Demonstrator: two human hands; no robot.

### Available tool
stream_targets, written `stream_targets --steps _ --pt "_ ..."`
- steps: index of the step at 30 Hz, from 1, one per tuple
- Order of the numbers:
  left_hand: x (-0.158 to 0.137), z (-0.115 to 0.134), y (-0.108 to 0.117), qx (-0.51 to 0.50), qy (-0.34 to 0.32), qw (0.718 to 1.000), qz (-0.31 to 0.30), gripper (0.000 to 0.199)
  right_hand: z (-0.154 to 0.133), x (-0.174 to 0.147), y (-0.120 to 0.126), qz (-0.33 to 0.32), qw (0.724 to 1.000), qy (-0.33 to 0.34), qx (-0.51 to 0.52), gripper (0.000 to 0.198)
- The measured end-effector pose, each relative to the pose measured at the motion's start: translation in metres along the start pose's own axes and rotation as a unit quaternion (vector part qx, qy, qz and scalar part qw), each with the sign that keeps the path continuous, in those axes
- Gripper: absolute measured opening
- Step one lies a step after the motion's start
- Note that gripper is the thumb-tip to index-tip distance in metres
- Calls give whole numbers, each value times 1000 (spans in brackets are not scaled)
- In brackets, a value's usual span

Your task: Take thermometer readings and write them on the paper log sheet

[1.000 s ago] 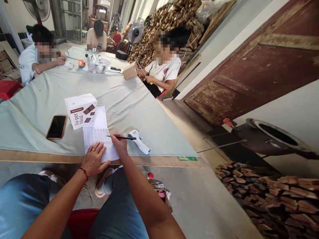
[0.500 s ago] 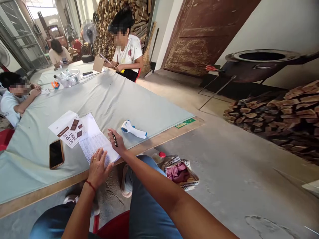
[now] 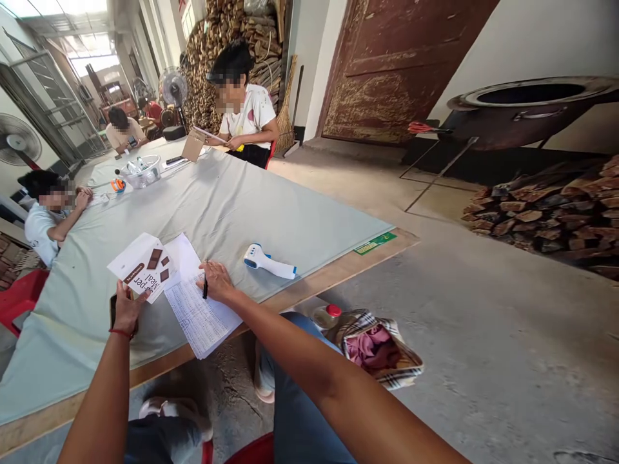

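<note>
My right hand point(image 3: 217, 281) grips a black pen point(image 3: 205, 285), its tip pointing down at a handwritten sheet of paper point(image 3: 193, 316) near the table edge. My left hand point(image 3: 128, 312) lies over the phone point(image 3: 113, 310), thumb and fingers apart, and hides most of it. Its thumb and fingertips reach the lower edge of a white printed card point(image 3: 145, 264) with brown squares. The card overlaps the sheet's upper left part. A white and blue infrared thermometer point(image 3: 268, 261) lies to the right of my right hand.
The cloth-covered table point(image 3: 290, 200) stretches away, bearing a clear basket point(image 3: 144, 175) and an orange tape dispenser point(image 3: 117, 186). Several people sit around it. On the floor are a checked bag point(image 3: 406, 361), a red-lidded jar point(image 3: 329, 316), a large pot on a stand point(image 3: 503, 129) and stacked firewood point(image 3: 546, 212).
My left hand has moved left off the handwritten sheet to the phone and card. My right hand still holds the pen over the sheet. The view has shifted slightly.
</note>
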State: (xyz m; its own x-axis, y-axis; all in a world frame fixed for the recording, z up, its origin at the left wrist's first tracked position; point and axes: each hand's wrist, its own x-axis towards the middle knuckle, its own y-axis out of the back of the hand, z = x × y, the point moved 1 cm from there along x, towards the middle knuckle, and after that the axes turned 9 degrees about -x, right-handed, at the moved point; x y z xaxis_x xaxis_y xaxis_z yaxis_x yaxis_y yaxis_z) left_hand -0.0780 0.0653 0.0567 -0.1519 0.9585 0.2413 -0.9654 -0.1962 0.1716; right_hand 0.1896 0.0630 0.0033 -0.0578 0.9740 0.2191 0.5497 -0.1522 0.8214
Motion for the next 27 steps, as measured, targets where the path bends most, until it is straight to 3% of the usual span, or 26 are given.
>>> stream_targets --steps 3,8,15,22,27 --pt "7 2 3 -21 38 999 -9 74 1 -6 -7 -9 1000 18 -13 42" --pt "11 9 13 -46 5 998 31 72 -9 -21 -17 -10 1000 6 -23 40" --pt "6 21 -1 -55 7 995 -80 73 -29 -41 -30 37 999 -1 16 39" --pt "-2 17 -15 -54 22 994 -91 74 0 -41 -19 63 989 9 134 32" --pt "6 24 -20 -31 -4 997 -66 75 18 -51 -15 136 972 -1 191 34"
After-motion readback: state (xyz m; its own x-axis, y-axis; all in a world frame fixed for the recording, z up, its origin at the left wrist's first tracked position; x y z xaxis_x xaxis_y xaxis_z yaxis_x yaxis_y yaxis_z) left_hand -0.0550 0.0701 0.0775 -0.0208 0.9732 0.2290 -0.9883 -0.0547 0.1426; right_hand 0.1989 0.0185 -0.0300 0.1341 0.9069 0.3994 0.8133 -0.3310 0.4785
